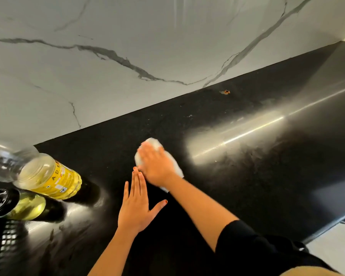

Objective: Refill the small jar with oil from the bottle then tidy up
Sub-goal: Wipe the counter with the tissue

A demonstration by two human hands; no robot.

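Note:
My right hand (157,166) presses flat on a white cloth (154,145) on the black countertop (247,176); most of the cloth is hidden under the palm. My left hand (136,206) rests flat on the counter just beside it, fingers apart, holding nothing. At the left stands the large oil bottle (48,176) with a yellow label and pale oil inside. In front of it stands the small jar (24,206) with yellow-green oil and a dark top (0,200). Both stand apart from my hands.
A white marble-patterned wall (127,46) runs along the counter's back. A small orange speck (226,92) lies near the wall. A dark perforated basket (6,242) sits at the lower left. The counter's front edge (327,232) and pale floor show at the right.

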